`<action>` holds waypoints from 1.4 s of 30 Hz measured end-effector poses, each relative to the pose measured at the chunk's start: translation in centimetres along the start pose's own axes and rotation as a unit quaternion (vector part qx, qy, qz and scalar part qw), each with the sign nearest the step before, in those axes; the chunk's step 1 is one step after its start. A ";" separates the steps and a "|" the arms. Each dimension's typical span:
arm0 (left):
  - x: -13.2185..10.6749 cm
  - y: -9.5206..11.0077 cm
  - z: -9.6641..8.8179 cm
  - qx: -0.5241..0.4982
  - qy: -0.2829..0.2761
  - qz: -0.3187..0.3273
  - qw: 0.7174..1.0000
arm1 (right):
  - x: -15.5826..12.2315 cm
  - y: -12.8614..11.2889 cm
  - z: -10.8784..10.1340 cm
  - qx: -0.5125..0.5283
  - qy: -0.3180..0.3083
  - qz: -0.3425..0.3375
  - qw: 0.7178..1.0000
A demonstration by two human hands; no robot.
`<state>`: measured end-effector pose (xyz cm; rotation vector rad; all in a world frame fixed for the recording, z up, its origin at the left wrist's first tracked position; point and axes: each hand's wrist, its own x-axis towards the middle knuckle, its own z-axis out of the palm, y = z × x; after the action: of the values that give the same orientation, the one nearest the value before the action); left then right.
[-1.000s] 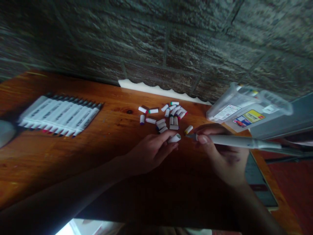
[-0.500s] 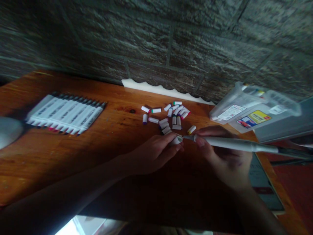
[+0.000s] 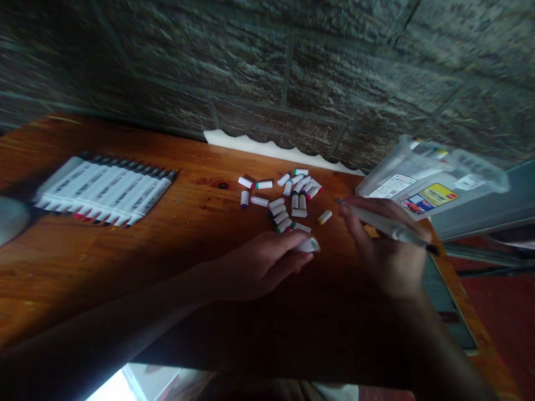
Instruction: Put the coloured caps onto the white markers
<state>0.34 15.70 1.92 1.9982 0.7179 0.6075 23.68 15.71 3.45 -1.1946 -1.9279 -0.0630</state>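
Between the thumb and fingers of my left hand [image 3: 261,259] is a white marker cap [image 3: 310,244], its hollow end facing right. My right hand [image 3: 393,259] grips a white marker [image 3: 382,223] like a pen. The marker's uncapped tip points left, apart from the cap, and its dark rear end is blurred. Several loose white caps with coloured ends [image 3: 298,204] lie just beyond my left hand. One yellow-ended cap [image 3: 325,217] rests by itself between the pile and my right hand.
A row of white markers [image 3: 104,186] lies at the left beside a rounded grey object [image 3: 12,220]. Clear plastic cases [image 3: 430,181] stand at the right, near a tablet-like screen [image 3: 447,306]. A stone wall [image 3: 251,67] bounds the wooden table [image 3: 188,161].
The marker tip has left the mouth of the cap. My right hand has drawn back and raised the marker's tip, tilting the marker. My left hand still holds the cap.
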 end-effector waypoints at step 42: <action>0.3 -3.2 -1.1 0.245 0.171 0.071 0.952 | -0.8 0.5 0.6 0.007 0.013 0.081 0.997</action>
<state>-0.94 17.95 -0.33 2.4457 1.0162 0.9500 23.82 15.66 2.40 -1.3299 -1.7997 0.0203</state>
